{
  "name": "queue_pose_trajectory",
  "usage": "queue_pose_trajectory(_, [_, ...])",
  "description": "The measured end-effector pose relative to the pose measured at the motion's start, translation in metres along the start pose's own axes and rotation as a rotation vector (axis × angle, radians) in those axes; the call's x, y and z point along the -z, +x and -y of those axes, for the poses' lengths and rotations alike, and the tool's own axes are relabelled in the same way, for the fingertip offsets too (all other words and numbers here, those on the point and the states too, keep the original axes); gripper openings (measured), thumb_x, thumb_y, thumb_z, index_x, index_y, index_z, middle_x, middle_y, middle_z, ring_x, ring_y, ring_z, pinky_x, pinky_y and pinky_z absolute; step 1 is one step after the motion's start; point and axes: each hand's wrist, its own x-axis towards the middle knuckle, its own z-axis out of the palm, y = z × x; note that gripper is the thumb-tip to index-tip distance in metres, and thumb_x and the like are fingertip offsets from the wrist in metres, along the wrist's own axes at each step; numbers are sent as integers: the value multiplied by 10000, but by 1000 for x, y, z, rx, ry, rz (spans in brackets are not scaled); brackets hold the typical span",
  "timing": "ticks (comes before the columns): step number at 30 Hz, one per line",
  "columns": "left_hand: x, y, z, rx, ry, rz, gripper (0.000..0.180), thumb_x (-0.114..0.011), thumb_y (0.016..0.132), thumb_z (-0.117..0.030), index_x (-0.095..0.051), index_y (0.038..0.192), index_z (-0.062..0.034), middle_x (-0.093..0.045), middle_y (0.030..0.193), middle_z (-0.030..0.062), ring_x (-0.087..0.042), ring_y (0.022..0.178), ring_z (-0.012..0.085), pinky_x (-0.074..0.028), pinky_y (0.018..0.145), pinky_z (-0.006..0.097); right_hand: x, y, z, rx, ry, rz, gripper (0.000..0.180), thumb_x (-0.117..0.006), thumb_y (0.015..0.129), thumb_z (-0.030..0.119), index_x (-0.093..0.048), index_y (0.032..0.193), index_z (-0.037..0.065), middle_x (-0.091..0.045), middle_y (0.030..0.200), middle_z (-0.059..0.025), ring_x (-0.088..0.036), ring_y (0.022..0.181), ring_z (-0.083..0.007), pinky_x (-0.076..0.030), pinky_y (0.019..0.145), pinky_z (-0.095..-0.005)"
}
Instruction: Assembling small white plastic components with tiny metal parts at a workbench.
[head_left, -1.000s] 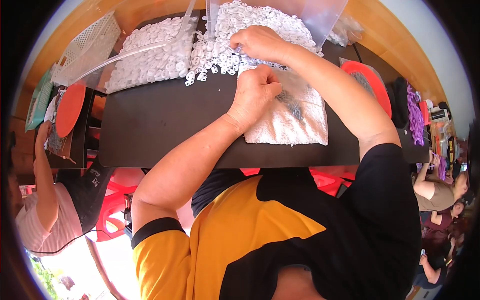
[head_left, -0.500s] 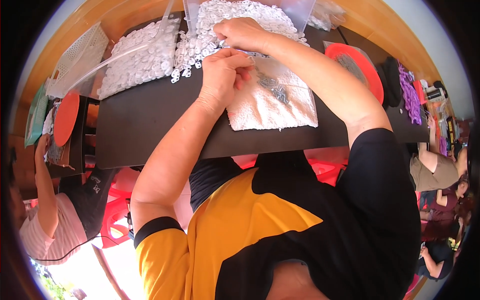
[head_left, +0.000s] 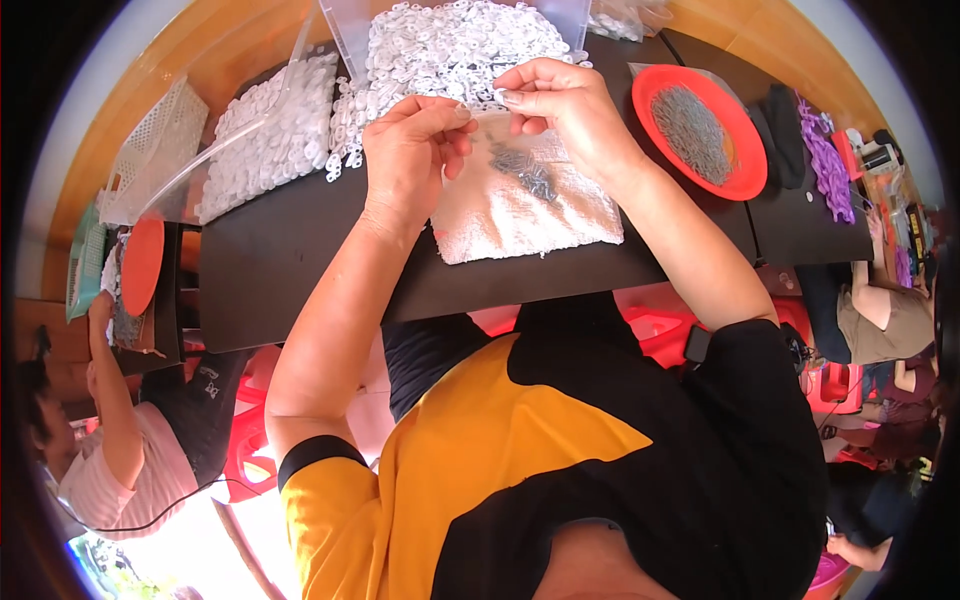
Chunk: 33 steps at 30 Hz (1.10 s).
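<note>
My left hand (head_left: 410,150) is closed in a pinch above the left side of a white towel (head_left: 530,225); what sits between its thumb and finger is too small to make out. Facing it, my right hand (head_left: 575,115) pinches a small white plastic piece (head_left: 499,97) at its fingertips. The two hands are a short gap apart. On the towel beneath them lies a little heap of small grey metal pins (head_left: 522,172). Just beyond my hands, many white plastic pieces (head_left: 450,45) with holes are piled in and before a clear bin (head_left: 343,45).
A second heap of white pieces (head_left: 265,140) spreads to the left. On the right, a red plate (head_left: 742,180) holds many grey pins. Purple strips (head_left: 825,165) lie farther right on the dark table (head_left: 290,265). A co-worker (head_left: 130,450) sits at the left; other people are at far right.
My right hand has drawn back from the pile of white pieces and now holds one opposite my left hand. The view has shifted slightly, baring the red plate.
</note>
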Motion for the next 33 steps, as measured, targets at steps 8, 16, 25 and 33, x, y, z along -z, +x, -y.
queue_pose_trajectory(8, [-26,-12,-12,74,56,0,80,-643,793,24,-611,858,60,-654,746,159,-578,519,168,-407,427,266,3,-10,8,70,132,-16,167,-599,904,75,-658,1036,-10,-648,843,-41,-615,745,-116,-477,708,-249])
queue_pose_trajectory(16, [-38,-2,-5,60,38,20,60,-639,797,20,-618,842,53,-650,738,150,-578,526,168,-410,430,265,10,-10,8,156,149,-78,134,-646,871,97,-681,975,19,-671,829,-21,-608,706,-88,-474,666,-230])
queue_pose_trajectory(25, [-41,2,5,51,-3,14,46,-635,809,10,-617,832,45,-651,737,144,-583,538,164,-411,429,259,13,-10,6,154,138,-113,117,-650,863,66,-683,966,22,-675,858,-24,-599,719,-86,-479,671,-233])
queue_pose_trajectory(33, [-41,-1,9,11,-23,12,58,-643,809,7,-608,840,42,-650,737,142,-582,534,164,-405,419,255,10,-11,5,143,126,-116,112,-658,857,65,-691,956,23,-678,863,-23,-595,717,-83,-480,669,-229])
